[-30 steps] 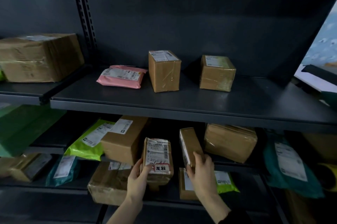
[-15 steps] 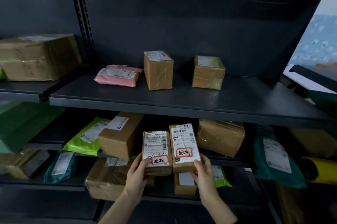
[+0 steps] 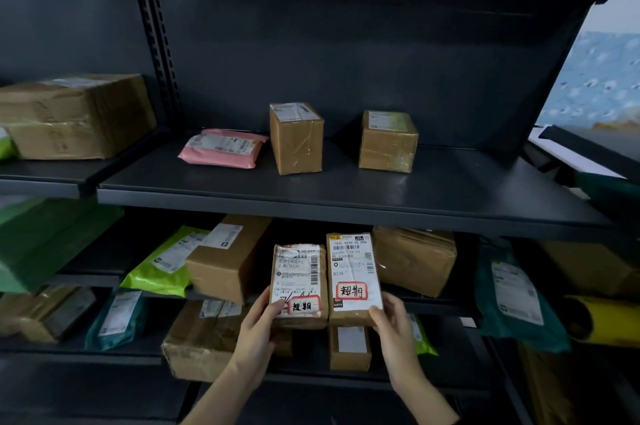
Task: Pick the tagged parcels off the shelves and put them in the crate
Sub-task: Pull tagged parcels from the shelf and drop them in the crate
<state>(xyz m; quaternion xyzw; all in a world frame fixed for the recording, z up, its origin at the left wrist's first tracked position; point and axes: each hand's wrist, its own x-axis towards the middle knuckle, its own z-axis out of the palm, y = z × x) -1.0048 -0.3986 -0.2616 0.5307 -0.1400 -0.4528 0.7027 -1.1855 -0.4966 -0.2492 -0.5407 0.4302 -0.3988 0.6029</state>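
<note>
A parcel storeroom: dark metal shelving (image 3: 346, 196) stacked with labelled cardboard boxes (image 3: 296, 139) and courier mailer bags (image 3: 221, 147).

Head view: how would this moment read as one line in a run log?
left hand: holds left tagged parcel | right hand: holds right tagged parcel | both: side by side | crate: not in view

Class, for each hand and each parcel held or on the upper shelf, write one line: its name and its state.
left hand: grips left tagged parcel
right hand: grips right tagged parcel
left tagged parcel: held, label showing
right tagged parcel: held, label showing
pink mailer: flat on upper shelf
tall box: upright
squat box: upright
</note>
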